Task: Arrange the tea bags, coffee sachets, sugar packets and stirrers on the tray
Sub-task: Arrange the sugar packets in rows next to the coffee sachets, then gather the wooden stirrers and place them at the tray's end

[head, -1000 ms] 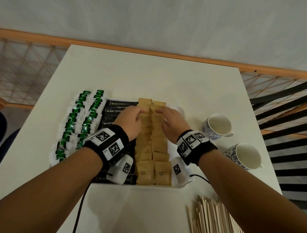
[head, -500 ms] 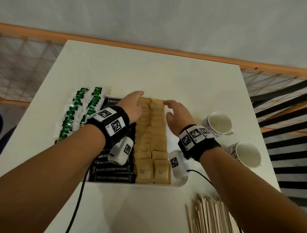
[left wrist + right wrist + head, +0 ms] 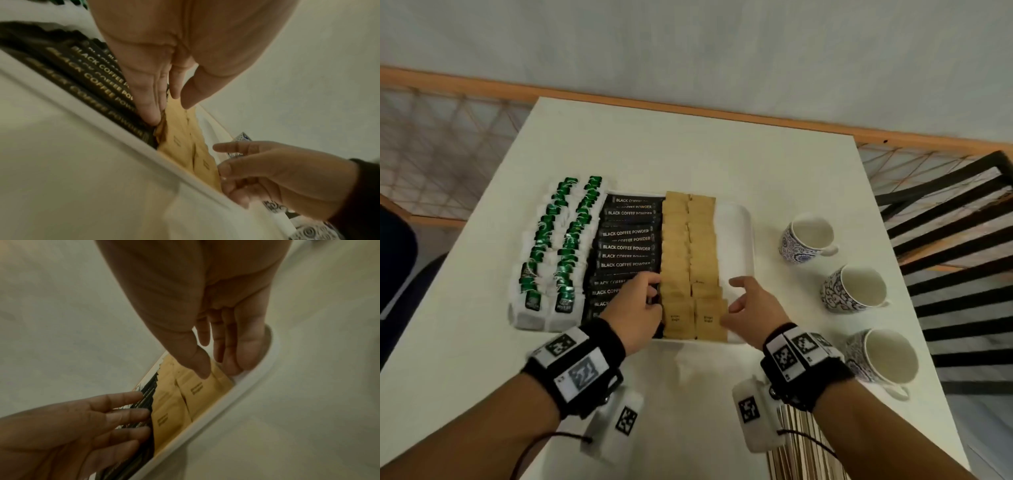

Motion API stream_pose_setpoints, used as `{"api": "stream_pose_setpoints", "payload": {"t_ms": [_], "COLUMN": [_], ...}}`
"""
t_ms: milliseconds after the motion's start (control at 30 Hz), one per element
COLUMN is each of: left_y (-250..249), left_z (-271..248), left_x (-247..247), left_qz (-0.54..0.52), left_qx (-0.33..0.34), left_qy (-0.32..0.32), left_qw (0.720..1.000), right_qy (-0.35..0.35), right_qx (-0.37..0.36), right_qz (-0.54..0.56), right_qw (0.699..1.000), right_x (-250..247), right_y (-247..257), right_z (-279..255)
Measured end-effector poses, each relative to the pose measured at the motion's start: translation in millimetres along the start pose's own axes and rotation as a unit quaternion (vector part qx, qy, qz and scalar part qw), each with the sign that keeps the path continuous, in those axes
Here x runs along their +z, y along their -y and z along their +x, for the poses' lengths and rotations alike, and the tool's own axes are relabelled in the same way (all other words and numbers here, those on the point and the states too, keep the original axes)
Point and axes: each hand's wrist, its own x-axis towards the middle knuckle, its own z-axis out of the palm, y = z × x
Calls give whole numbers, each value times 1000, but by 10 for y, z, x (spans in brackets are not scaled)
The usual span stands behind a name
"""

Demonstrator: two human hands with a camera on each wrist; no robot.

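Two rows of flat tan paper sugar packets (image 3: 690, 260) fill the white rectangular tray's (image 3: 736, 219) middle, reaching its near edge; left hand (image 3: 635, 310) and right hand (image 3: 751, 310) flank them, fingers straight, gripping nothing; they look light, floppy, slidey, so I'd squeeze the rows from their outer edges.

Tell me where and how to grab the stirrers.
Pinch the stirrers across their width near the visible far ends, coming from above with the right hand. They lie flat in a bundle on the table, running toward the person; their near ends are out of view.
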Motion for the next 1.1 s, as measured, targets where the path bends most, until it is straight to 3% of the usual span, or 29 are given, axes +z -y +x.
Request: {"api": "stream_pose_setpoints", "payload": {"t_ms": [400, 600, 733, 833, 967, 1100], "left_y": [-31, -115, -213, -184, -47, -15], "left_z": [-212, -311, -505, -684, -817, -923], "left_x": [184, 241, 494, 783, 1123, 1368], "left_qz": [-15, 55, 96, 113, 152, 132], "left_qx": [24, 73, 143, 155, 105, 79], "left_qy": [-14, -38, 11, 74, 166, 194], "left_qw": [999, 995, 985, 979, 969, 969], "right_qy": [-31, -56, -55, -73, -118, -127], "right_qx": [-34, -66, -116, -129, -71, 6], "right_qz": [59, 2, -107, -146, -147, -113], "right_qw": [997, 996, 986, 978, 979, 985], "right_x": [155, -21, -78, -70, -105, -62], "right_y": [17, -133, -425, -740, -1190, -1569], "right_z": [-108, -387, -853, -1231, -1627, -1805]}}
